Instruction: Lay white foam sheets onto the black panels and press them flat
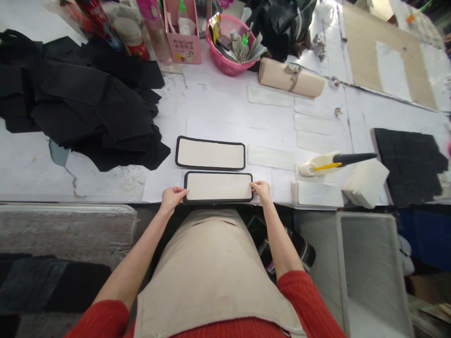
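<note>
A cream panel with a black border [218, 187] lies at the table's front edge. My left hand [173, 197] pinches its left end, thumb and fingers closed on the border. At the opposite end my right hand [261, 190] grips the panel in the same way. Just behind it rests a second cream panel with a black border [210, 154], touched by neither hand. To the right of that one is a pale translucent strip [270, 157].
Black pieces [81, 98] are heaped at left. A pink basket [230, 68] and a beige roll [291, 79] stand behind. At right are a brush [354, 158], white stacked pieces [366, 183], a black stack [408, 164] and, below, a grey bin [369, 272].
</note>
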Tool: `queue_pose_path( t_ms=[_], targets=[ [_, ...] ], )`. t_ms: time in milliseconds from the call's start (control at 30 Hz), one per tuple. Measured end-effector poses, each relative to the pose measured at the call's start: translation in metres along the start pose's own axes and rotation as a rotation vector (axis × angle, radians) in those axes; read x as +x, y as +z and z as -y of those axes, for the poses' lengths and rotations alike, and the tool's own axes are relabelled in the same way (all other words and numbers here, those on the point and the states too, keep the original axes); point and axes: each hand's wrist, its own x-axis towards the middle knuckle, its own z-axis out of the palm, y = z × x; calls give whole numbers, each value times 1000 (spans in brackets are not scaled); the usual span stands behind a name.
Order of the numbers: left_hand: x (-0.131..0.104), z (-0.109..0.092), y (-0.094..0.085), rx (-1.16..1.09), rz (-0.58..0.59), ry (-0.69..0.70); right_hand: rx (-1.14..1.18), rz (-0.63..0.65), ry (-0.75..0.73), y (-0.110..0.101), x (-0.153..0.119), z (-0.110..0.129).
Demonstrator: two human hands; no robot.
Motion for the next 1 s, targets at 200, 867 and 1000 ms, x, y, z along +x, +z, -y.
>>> queue_pose_path(
  t_ms=[200,867,1000],
  targets=[
    [2,4,-1,-7,2,17,31,18,11,0,2,-1],
    [2,8,2,88,-17,52,-121,4,21,-2,5,1],
    [2,8,3,108,-10,64,-127,2,28,-2,5,2]
  ],
)
